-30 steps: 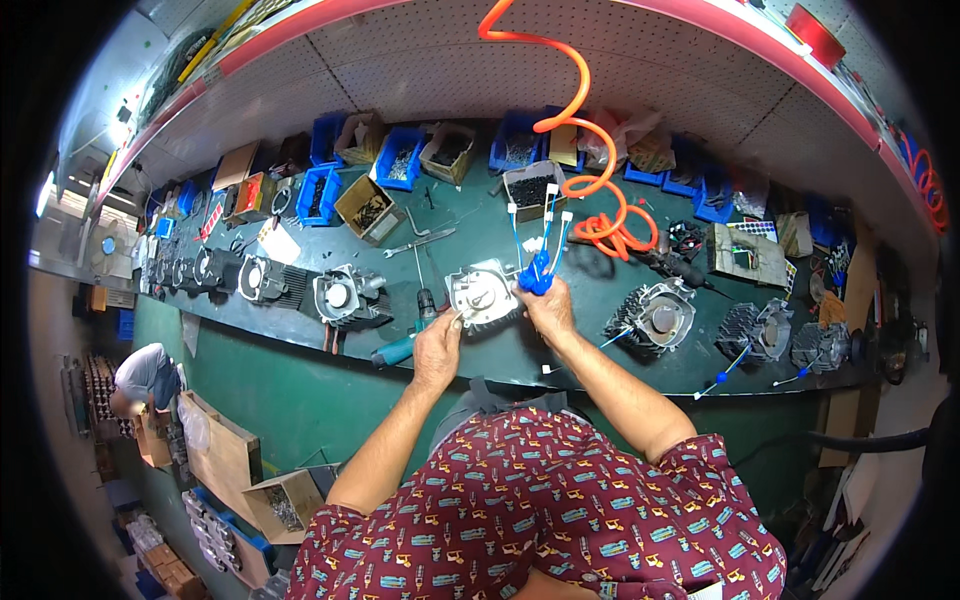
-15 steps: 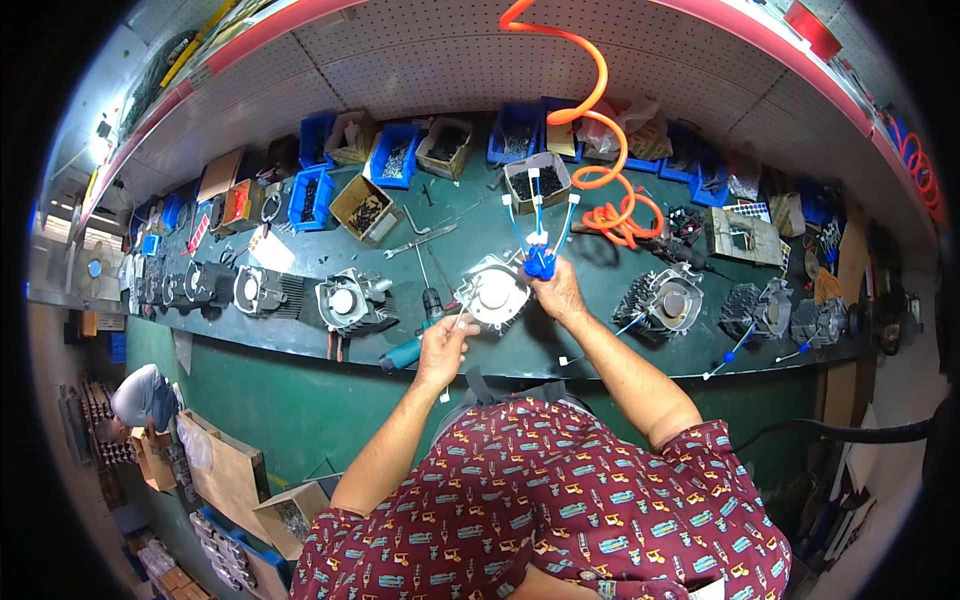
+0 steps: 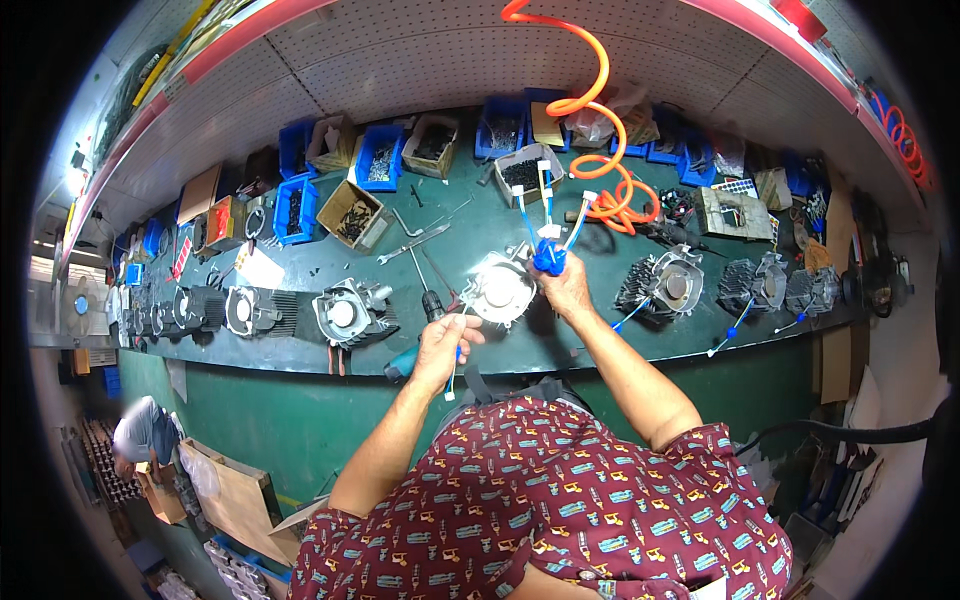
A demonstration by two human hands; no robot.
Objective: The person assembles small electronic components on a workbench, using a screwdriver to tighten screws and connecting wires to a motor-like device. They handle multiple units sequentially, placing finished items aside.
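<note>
My right hand (image 3: 568,290) is closed around a bundle of wire leads (image 3: 549,258), bunched in blue, with white connectors fanning out at the far end. Pinched in my left hand (image 3: 445,348) is a single wire lead (image 3: 450,385), with a blue part by the fingers and its connector end hanging below. Between my hands, a bright metal motor housing (image 3: 498,290) with a round centre lies on the bench. A teal power drill (image 3: 403,362) with a long bit lies beside my left hand, partly hidden by it.
More finned motor housings line the bench, one left (image 3: 345,312) and one right (image 3: 672,283). Blue bins (image 3: 378,160) and cardboard boxes (image 3: 353,216) of small parts stand behind. An orange coiled hose (image 3: 600,90) hangs over the bench. Another person (image 3: 146,435) bends at far left.
The wire lead in my left hand now hangs lower, with its blue part showing. My right hand and its bundle have shifted slightly right, and the connectors have swung. The whole view has shifted a little.
</note>
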